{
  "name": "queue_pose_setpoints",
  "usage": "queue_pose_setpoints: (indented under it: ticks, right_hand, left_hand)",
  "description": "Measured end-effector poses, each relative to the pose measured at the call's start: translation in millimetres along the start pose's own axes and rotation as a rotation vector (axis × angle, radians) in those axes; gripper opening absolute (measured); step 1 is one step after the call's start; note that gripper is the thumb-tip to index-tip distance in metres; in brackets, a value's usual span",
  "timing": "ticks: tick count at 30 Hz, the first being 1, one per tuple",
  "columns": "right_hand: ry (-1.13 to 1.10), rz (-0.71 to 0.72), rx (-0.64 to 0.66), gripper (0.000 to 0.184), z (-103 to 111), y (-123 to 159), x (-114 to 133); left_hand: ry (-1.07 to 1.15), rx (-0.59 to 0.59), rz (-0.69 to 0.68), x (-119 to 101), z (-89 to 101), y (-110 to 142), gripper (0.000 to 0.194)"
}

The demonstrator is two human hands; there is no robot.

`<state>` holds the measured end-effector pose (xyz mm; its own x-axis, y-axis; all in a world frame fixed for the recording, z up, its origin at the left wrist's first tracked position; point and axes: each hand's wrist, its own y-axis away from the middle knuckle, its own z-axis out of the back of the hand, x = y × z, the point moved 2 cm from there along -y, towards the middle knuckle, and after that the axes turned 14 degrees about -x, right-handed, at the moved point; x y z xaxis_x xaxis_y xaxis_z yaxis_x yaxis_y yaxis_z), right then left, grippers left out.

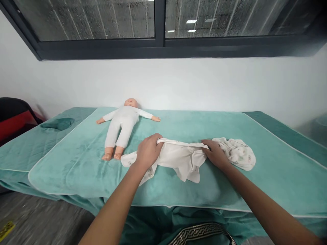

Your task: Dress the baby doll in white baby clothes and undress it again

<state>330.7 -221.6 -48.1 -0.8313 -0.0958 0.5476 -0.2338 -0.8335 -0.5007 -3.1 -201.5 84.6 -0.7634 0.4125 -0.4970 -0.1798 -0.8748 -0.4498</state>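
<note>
A white baby garment point(178, 156) with a faint print is stretched between my two hands above the front of the bed. My left hand point(149, 151) is closed on its upper left edge, and my right hand point(214, 153) pinches its upper right edge. A sleeve or leg of the cloth spreads out left of my left hand. Beside my right hand lies a bunched, printed white cloth point(240, 153); whether it joins the garment I cannot tell. Behind my left hand a baby doll point(122, 124) in a white suit lies on its back, arms spread, its feet towards me.
A teal cover point(76, 163) with white piping lies over the bed. The white wall point(178, 85) and a dark-framed window point(159, 51) rise behind it. A red and black object point(17, 122) stands at the far left, and grey floor point(46, 217) shows at lower left.
</note>
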Motion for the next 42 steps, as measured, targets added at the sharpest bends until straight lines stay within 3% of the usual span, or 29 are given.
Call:
queue_pose_setpoints:
  ticks: [4,8,11,15,18,21,25,27,30,31,33,35,37,39,42]
  right_hand:
    - [0.006,-0.034,0.000,0.033,8,-7,0]
    - [-0.142,-0.133,-0.053,0.033,24,-18,31]
    - [-0.234,-0.129,-0.108,0.031,47,-38,70]
    - [-0.195,-0.044,-0.140,0.027,84,-71,118]
    - [-0.039,-0.014,-0.075,0.024,105,-92,137]
    - [0.135,-0.005,0.077,0.022,108,-113,135]
    - [0.353,0.051,0.304,0.022,79,-142,112]
    - [0.464,0.027,0.318,0.025,56,-150,101]
    - [0.587,-0.043,0.191,0.032,19,-143,95]
    - [0.597,-0.019,0.113,0.034,5,-135,97]
    - [0.551,0.159,-0.076,0.039,-26,-114,106]
    - [0.410,0.255,-0.075,0.041,-61,-92,111]
    - [0.294,0.171,-0.016,0.041,-93,-79,110]
    - [0.279,0.060,0.006,0.041,-117,-76,107]
    - [0.323,-0.042,-0.020,0.046,-133,-86,100]
  left_hand:
    - [-0.046,0.024,-0.001,-2,-7.6,-2,0.018]
    - [-0.087,-0.051,0.022,1,-1.9,-8,0.021]
    - [-0.034,-0.175,0.057,2,16.8,-17,0.024]
    - [0.062,-0.274,0.119,-2,57.1,-31,0.027]
    - [0.043,-0.234,0.126,-3,82.7,-39,0.032]
    - [-0.028,-0.111,0.105,4,87.1,-51,0.037]
    - [-0.217,-0.024,0.089,24,61.5,-85,0.043]
    - [-0.305,0.021,0.072,32,39.8,-103,0.041]
    - [-0.449,-0.026,0.022,37,-1.3,-114,0.033]
    - [-0.498,-0.088,-0.013,36,-17.5,-111,0.030]
    - [-0.512,-0.160,-0.110,32,-54.9,-98,0.032]
    - [-0.400,-0.060,-0.173,31,-95.2,-79,0.032]
    - [-0.311,0.046,-0.157,33,-127.5,-67,0.028]
    - [-0.290,0.074,-0.124,40,-145.7,-66,0.028]
    - [-0.320,0.044,-0.064,57,-150.3,-81,0.035]
